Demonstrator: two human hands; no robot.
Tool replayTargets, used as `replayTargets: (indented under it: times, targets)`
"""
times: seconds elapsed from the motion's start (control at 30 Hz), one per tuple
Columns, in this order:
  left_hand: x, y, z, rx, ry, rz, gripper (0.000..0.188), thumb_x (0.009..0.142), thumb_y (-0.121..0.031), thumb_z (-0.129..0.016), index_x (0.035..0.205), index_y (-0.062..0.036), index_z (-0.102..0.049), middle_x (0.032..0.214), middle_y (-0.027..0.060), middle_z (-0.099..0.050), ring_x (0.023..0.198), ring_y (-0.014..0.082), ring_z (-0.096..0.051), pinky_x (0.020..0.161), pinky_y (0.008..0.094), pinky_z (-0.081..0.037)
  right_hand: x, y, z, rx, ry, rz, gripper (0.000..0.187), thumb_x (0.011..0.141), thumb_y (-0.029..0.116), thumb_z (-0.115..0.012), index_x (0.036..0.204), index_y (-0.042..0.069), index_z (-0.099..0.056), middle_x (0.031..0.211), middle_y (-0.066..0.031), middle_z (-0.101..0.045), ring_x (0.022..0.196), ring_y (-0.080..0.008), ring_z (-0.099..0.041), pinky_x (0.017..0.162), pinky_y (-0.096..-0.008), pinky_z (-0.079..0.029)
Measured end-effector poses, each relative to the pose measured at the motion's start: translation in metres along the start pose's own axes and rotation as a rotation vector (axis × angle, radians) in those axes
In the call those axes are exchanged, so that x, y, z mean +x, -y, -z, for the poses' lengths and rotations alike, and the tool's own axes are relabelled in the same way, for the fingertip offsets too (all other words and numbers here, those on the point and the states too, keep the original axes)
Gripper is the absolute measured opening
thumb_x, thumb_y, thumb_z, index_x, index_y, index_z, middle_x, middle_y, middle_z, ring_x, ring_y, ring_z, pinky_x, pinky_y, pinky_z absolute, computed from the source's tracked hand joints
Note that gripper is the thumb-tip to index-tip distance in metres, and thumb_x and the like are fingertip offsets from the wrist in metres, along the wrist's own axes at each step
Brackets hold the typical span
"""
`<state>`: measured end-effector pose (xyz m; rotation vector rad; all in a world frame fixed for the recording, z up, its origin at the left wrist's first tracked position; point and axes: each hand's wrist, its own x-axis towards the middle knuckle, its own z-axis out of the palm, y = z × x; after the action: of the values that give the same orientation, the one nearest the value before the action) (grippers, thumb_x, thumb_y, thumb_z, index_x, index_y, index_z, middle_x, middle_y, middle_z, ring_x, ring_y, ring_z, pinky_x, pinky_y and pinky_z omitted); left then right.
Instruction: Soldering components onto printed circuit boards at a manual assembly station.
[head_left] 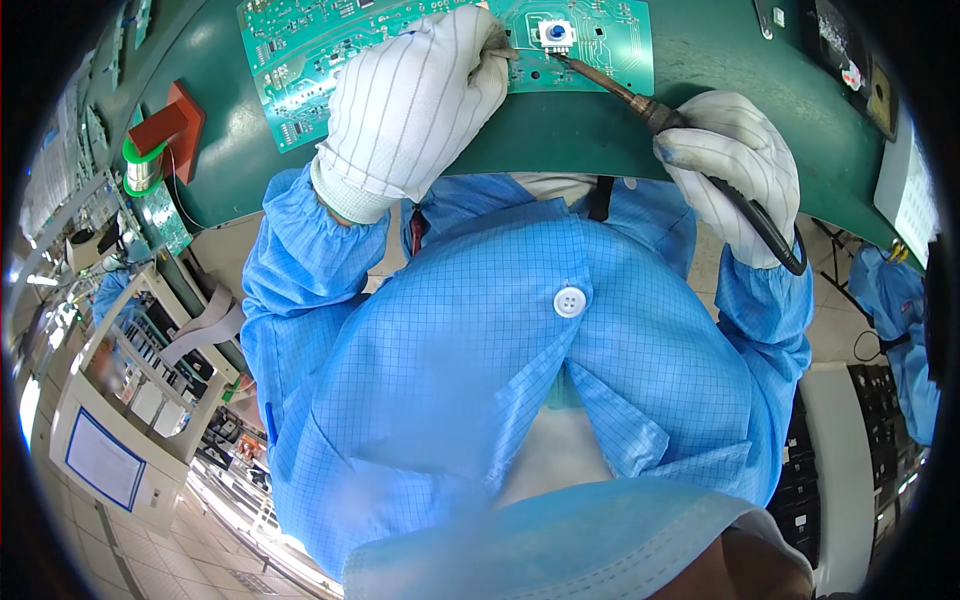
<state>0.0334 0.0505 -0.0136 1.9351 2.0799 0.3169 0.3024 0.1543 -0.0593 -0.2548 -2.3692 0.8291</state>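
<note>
A green circuit board [625, 60] lies on the green bench top. On it stands a white square component [556, 37] with a blue round centre. My right hand [735, 165], in a white striped glove, grips a soldering iron [615, 88], its tip touching or just beside the component's near-edge pins. My left hand [420, 110], gloved alike, is closed in a pinch above the board. From its fingertips a thin solder wire [522, 49] reaches toward the same pins. Fingers of the left hand are partly hidden by its back.
A solder spool [143, 168] with a green rim sits by a red-brown stand [180, 130] at the left, a thin strand trailing from it. The iron's black cord [765, 228] loops below my right wrist. The bench's near edge [560, 176] runs close to my body.
</note>
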Motion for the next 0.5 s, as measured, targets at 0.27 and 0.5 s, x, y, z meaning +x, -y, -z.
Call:
replayTargets:
  times: [0.27,0.5]
  targets:
    - [0.0022,0.0006,0.0003,0.02,-0.005,-0.002,0.007,0.09,-0.016,-0.065,0.091,-0.0091,-0.063,0.074,0.0159,-0.066,0.066,0.0356,-0.068,0.06,0.0454,-0.053,-0.0006,-0.0015,-0.0004,0.045,-0.001,-0.007,0.027,0.076,0.007,-0.08,0.102,0.008,-0.075,0.1,-0.0047,-0.077,0.092,-0.0271,-0.071,0.083,-0.0383,-0.056]
    - [0.0004,0.0004,0.0026,-0.017,-0.011,-0.01,0.006,0.09,-0.015,-0.064,0.091,-0.0087,-0.063,0.076,0.0164,-0.067,0.067,0.0354,-0.069,0.061,0.0454,-0.053,0.0019,-0.0003,-0.0006,0.047,0.024,0.0,0.027,0.077,0.007,-0.08,0.103,0.008,-0.076,0.102,-0.0059,-0.077,0.091,-0.0278,-0.071,0.082,-0.0388,-0.057]
